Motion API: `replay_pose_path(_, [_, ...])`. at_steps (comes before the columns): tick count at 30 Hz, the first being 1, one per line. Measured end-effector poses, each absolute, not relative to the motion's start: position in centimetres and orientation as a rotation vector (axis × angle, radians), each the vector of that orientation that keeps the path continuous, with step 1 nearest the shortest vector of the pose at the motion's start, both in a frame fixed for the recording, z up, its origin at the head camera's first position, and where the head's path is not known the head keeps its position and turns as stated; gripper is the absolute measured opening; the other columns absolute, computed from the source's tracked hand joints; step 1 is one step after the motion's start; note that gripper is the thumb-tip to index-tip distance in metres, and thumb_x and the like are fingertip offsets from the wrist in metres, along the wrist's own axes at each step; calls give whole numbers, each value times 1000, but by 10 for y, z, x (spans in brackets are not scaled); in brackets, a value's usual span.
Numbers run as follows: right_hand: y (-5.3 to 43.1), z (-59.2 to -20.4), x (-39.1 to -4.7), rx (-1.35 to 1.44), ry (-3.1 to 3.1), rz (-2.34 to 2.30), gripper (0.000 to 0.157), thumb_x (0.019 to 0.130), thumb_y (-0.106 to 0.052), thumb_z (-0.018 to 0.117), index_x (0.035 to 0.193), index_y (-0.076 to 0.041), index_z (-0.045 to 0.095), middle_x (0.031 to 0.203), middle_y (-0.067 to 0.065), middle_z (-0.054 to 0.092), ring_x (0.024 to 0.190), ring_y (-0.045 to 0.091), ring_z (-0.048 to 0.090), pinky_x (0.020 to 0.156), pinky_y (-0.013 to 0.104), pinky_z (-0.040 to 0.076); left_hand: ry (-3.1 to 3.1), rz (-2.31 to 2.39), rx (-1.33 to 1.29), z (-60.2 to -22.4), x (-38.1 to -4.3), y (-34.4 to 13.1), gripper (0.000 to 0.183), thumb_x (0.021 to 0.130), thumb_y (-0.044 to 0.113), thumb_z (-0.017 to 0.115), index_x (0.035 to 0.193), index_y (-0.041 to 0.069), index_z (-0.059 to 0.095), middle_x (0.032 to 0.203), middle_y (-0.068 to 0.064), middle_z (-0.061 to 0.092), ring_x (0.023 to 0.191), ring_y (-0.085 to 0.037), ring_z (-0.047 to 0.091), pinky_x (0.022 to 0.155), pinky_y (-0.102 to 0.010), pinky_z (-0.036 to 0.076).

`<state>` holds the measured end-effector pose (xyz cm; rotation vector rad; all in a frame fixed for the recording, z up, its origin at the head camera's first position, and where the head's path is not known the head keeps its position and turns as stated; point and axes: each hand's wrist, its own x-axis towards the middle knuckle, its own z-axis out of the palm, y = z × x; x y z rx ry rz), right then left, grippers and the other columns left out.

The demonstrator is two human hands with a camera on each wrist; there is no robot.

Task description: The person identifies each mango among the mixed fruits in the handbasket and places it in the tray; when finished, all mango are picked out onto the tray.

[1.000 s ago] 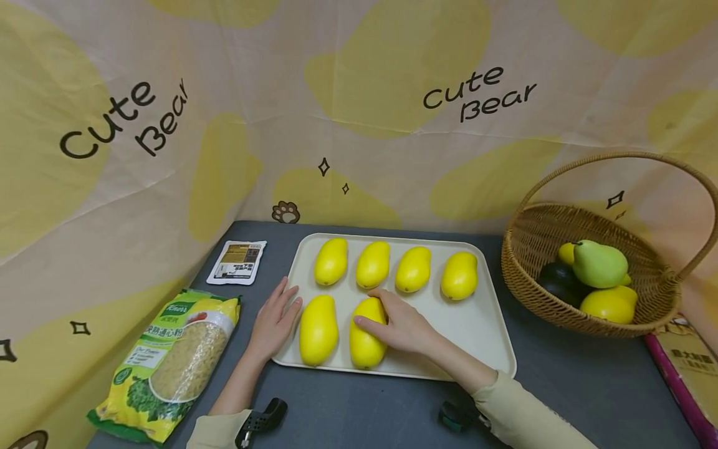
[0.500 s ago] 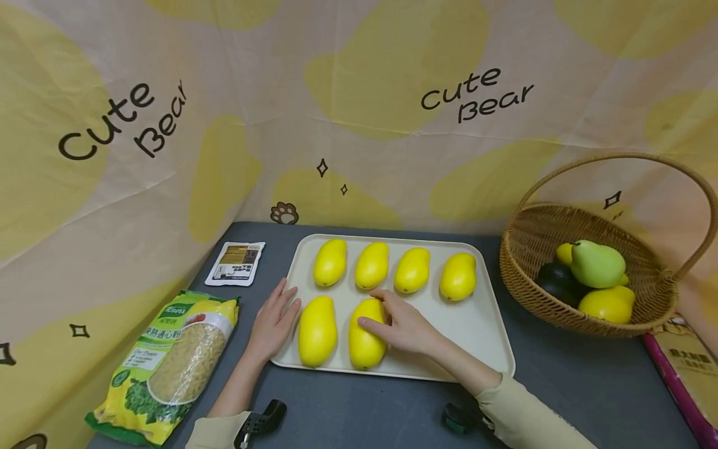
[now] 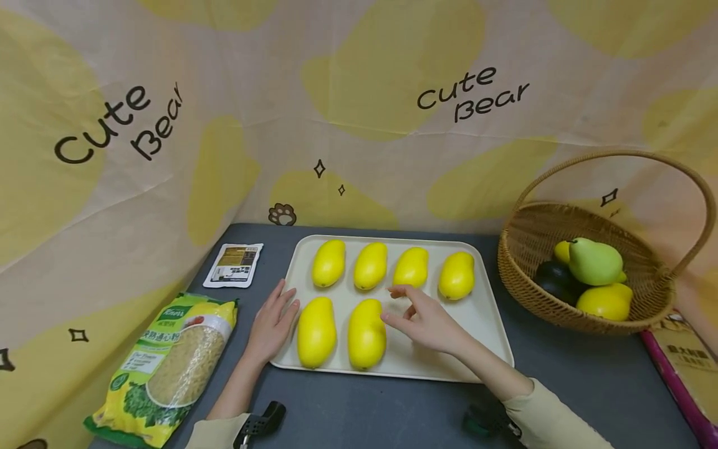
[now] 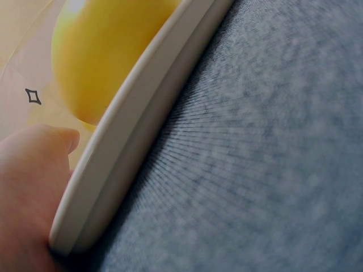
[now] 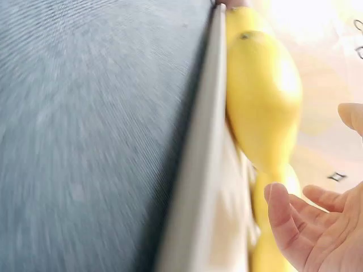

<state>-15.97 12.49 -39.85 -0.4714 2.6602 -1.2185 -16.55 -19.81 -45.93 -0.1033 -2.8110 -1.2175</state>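
Note:
A cream tray (image 3: 477,318) holds several yellow mangoes in two rows. My left hand (image 3: 272,327) rests along the tray's left edge with its fingers extended; the left wrist view shows its thumb by the tray rim (image 4: 119,130). Two mangoes lie in the front row, the left mango (image 3: 316,333) and the right mango (image 3: 366,337). Just right of the latter, my right hand (image 3: 426,321) hovers over the tray with thumb and fingers spread apart, holding nothing. In the right wrist view, that hand's fingers (image 5: 279,212) overlap a mango behind them.
A wicker basket (image 3: 521,262) at the right holds a green pear (image 3: 596,262), a dark fruit (image 3: 558,282) and yellow fruit. To the left lie a pasta bag (image 3: 168,368) and a small flat packet (image 3: 233,265). A purple-edged package (image 3: 687,368) lies far right. A printed cloth (image 3: 359,93) hangs behind.
My right hand has let go of the front-row right mango and moved off it to the right, its fingers spreading. The mango stays in place. The left hand has not moved.

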Motion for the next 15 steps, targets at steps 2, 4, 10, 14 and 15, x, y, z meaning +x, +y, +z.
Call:
replay_pose_path(2, [135, -393, -158, -471, 2682, -1210, 62, 88, -50, 67, 136, -12, 52, 134, 2, 56, 87, 15, 57, 68, 31, 49, -2807, -1219, -106, -459, -166, -198, 50, 105, 31, 42, 142, -2, 47, 159, -17, 21, 143, -40, 21, 112, -61, 13])
replay_pose_path(4, [146, -387, -157, -474, 2707, -1183, 63, 88, -51, 66, 136, -12, 52, 134, 3, 56, 88, 14, 57, 69, 31, 49, -2813, -1223, -106, -459, -166, -198, 51, 105, 33, 41, 142, -1, 46, 160, -16, 20, 144, -40, 20, 112, -62, 13])
replay_pose_path(10, [180, -368, -148, -490, 2790, -1083, 64, 88, -51, 67, 135, -11, 50, 132, 5, 57, 89, 14, 57, 66, 28, 49, -2825, -1247, -96, -461, -165, -198, 53, 105, 36, 40, 144, 0, 45, 161, -14, 18, 145, -38, 18, 113, -62, 10])
replay_pose_path(14, [207, -354, -144, -605, 2934, -1014, 51, 87, -38, 73, 128, -11, 56, 121, 5, 63, 84, 16, 59, 58, 25, 50, -2827, -1243, -105, -461, -166, -199, 54, 105, 38, 38, 144, 0, 44, 161, -15, 17, 145, -39, 17, 112, -62, 10])
replay_pose_path(15, [214, -350, -143, -649, 2993, -985, 46, 87, -33, 74, 124, -11, 59, 116, 5, 65, 82, 16, 60, 56, 24, 49, -2829, -1238, -106, -461, -166, -199, 55, 105, 38, 38, 145, 0, 44, 161, -15, 17, 145, -39, 17, 112, -62, 9])
